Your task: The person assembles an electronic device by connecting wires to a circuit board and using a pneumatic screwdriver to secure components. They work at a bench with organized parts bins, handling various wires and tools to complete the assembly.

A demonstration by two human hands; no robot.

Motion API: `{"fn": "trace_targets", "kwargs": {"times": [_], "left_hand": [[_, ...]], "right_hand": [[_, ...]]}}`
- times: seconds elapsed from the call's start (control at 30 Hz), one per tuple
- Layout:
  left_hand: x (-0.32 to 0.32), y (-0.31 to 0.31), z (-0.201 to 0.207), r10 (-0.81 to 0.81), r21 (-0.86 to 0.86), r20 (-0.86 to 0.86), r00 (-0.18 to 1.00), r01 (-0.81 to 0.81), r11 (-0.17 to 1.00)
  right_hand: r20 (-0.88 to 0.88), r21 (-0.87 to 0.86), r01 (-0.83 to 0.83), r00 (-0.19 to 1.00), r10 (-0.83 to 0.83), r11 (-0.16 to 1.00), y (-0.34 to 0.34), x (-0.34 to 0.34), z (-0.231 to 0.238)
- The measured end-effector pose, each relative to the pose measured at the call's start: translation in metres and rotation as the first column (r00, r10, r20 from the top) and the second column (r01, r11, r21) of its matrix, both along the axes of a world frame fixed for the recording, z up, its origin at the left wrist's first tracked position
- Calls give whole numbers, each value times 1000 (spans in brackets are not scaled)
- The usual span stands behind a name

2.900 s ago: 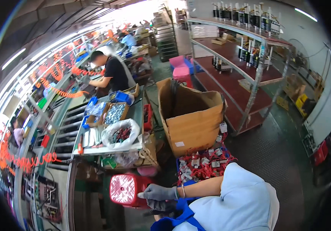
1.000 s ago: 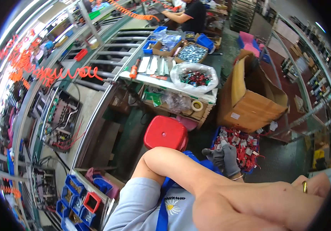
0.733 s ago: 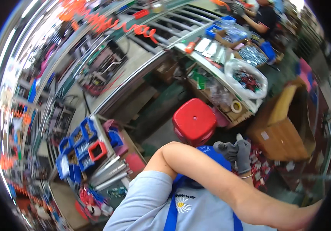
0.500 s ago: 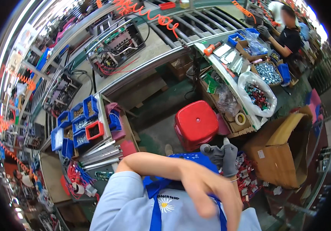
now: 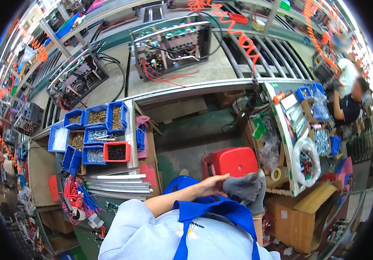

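My left hand point(image 5: 213, 186) is bare and reaches across in front of my waist. Its fingers meet the grey glove point(image 5: 238, 187) at my right hand, and their tips are partly hidden there. My right hand point(image 5: 256, 193) wears grey knit, with a bare wrist and a thin band below it. Its gloved fingers are bent and bunched together; whether a second glove lies between the hands, I cannot tell. Just beyond both hands stands a red plastic stool point(image 5: 234, 161).
Left, blue bins point(image 5: 95, 136) of screws and a red bin point(image 5: 117, 151) sit above metal strips point(image 5: 117, 184) and wire bundles point(image 5: 76, 195). Ahead, an open electronic unit point(image 5: 173, 45) rests by rollers. Right are a bag of parts point(image 5: 305, 162), a cardboard box point(image 5: 297, 214) and a co-worker point(image 5: 351, 106).
My left hand has swung from in front of my chest out to the grey glove and now touches it. The view has shifted, so the bench and bins appear further right and lower.
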State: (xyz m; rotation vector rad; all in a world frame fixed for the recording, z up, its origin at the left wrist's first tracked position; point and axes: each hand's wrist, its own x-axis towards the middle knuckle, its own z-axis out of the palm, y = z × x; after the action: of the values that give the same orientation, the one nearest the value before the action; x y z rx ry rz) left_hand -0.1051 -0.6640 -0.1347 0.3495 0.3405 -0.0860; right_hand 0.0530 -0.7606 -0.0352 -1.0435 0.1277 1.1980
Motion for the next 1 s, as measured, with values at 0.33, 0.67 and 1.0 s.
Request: {"fn": "trace_targets", "kwargs": {"times": [0.33, 0.67, 1.0], "left_hand": [[-100, 164, 25, 314, 537, 42, 949, -287, 794], [-115, 183, 39, 900, 822, 11, 436, -517, 241], [-53, 246, 62, 932, 987, 14, 362, -157, 46]], "right_hand": [[97, -108, -374, 918, 384, 921, 174, -61, 19], [796, -232, -548, 369, 481, 804, 248, -89, -19], [965, -241, -565, -55, 255, 789, 346, -89, -2]]}}
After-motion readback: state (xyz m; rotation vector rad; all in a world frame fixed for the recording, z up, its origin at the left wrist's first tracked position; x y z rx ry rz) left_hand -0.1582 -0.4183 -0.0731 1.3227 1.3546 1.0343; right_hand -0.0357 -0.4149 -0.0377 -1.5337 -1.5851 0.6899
